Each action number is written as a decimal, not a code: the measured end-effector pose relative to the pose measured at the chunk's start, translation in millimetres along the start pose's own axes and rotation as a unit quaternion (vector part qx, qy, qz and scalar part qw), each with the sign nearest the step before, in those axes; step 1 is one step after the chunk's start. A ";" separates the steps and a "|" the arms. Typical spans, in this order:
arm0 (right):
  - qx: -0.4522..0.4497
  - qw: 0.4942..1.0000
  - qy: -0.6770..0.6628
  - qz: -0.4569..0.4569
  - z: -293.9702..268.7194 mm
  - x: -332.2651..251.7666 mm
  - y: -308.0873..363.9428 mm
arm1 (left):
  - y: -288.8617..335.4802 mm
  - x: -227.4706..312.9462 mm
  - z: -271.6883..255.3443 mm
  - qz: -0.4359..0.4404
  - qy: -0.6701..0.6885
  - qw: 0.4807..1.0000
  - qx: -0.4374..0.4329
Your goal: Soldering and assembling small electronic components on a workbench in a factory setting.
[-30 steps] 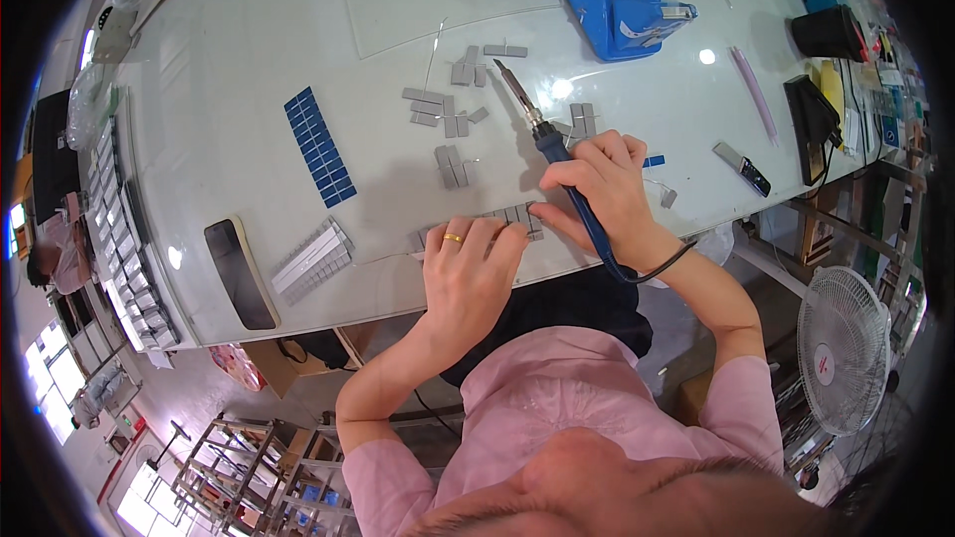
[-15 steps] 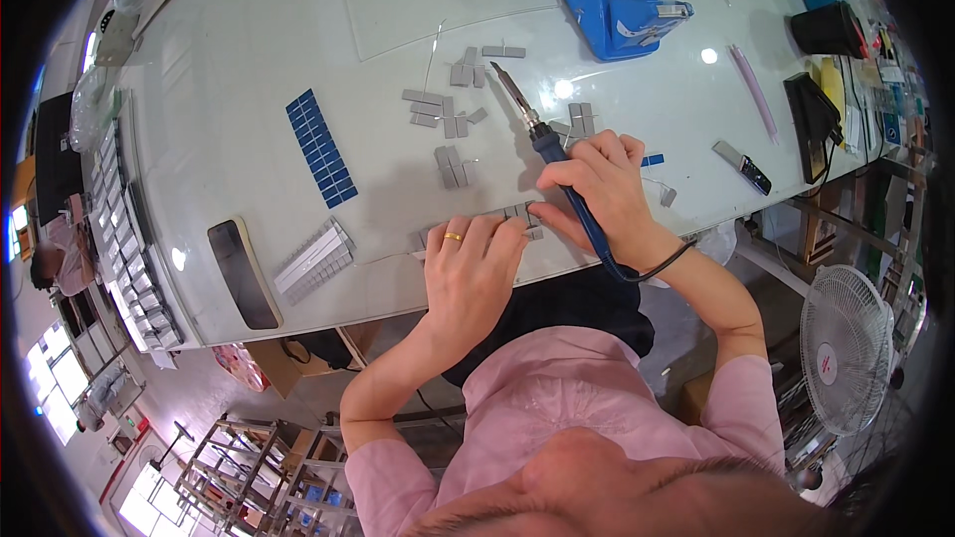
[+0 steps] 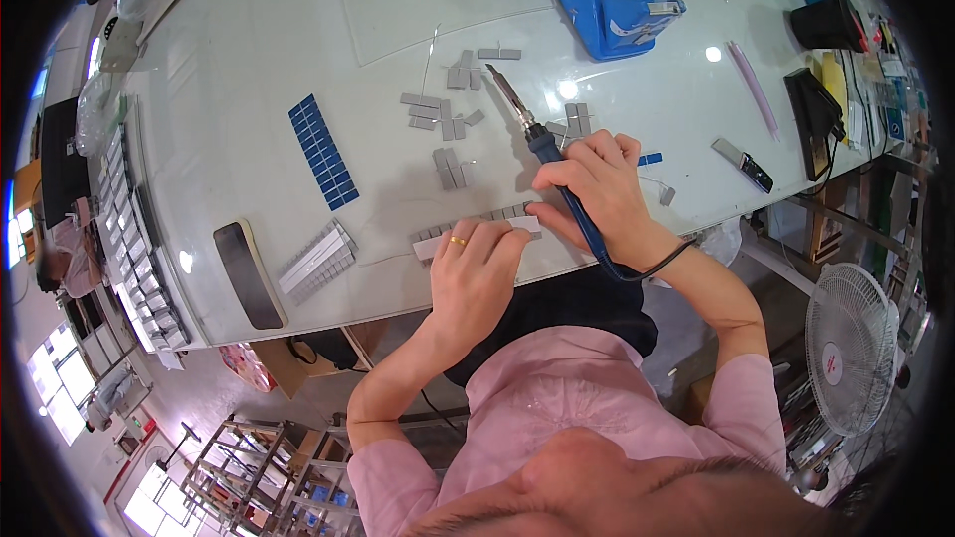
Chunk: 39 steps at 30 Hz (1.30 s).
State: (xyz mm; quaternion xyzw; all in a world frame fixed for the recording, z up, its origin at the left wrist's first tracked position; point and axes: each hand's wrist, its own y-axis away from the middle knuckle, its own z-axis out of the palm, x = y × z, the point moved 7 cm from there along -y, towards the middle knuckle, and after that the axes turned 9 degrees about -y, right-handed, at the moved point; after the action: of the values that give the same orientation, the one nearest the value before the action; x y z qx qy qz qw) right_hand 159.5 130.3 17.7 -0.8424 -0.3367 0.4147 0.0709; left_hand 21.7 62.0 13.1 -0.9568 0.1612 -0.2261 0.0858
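Observation:
Near the front edge of the table, my left hand (image 3: pixel 473 264) has its fingers bent down and closed on a narrow white strip (image 3: pixel 426 250). That strip lies along a row of small grey pieces (image 3: pixel 505 212), partly under my fingers. My right hand (image 3: pixel 609 194) is wrapped round a soldering iron (image 3: pixel 545 145), its bare tip pointing up and away to the left. The right thumb reaches to the right end of the row. Beyond my hands lie loose grey strips with thin wires (image 3: pixel 450 169). A blue gridded solar cell panel (image 3: pixel 323 151) lies to the left.
A phone (image 3: pixel 249 273) and a grey panel with a white strip (image 3: pixel 318 261) lie left of my hands. A blue tape dispenser (image 3: pixel 622 25) stands at the back. Rightward are a purple stick (image 3: pixel 753 89), a black stand (image 3: pixel 811 124) and a fan (image 3: pixel 851 348).
My left hand has shifted slightly down and right, so the white strip over the grey row now shows. My right hand keeps the soldering iron in nearly the same place.

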 end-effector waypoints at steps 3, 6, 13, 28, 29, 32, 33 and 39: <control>0.007 1.000 0.011 -0.016 -0.6 -0.8 0.2 | 0.2 4.4 -2.2 0.024 -0.017 0.999 0.022; 0.009 1.000 0.012 -0.017 -0.6 -1.2 0.8 | 5.1 8.8 -3.2 0.035 -0.042 0.998 0.023; 0.007 1.000 0.007 -0.015 -0.6 -1.1 0.8 | 16.0 16.5 -5.2 0.038 -0.067 0.996 0.035; 0.009 1.000 0.006 -0.017 -0.7 -2.0 1.2 | 25.4 20.4 2.5 0.047 -0.136 0.989 0.028; 0.007 1.000 0.008 -0.016 -0.6 -2.0 1.2 | 26.0 20.6 2.4 0.044 -0.143 0.988 0.027; 0.007 1.000 0.006 -0.017 -0.7 -2.3 1.0 | 28.0 19.3 2.8 0.026 -0.167 0.985 0.013; 0.006 1.000 0.006 -0.018 -0.8 -2.3 0.8 | 27.0 20.8 1.4 0.025 -0.168 0.985 0.014; 0.008 1.000 0.004 -0.020 -1.2 -3.7 0.1 | 26.6 13.6 2.1 -0.008 -0.158 0.987 -0.029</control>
State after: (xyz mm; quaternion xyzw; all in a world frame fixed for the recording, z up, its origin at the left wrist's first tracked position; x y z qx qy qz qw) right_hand 158.8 128.1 20.9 -0.8368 -0.3494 0.4123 0.0877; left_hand 27.0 32.6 10.5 -0.9839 0.1444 -0.0679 0.0804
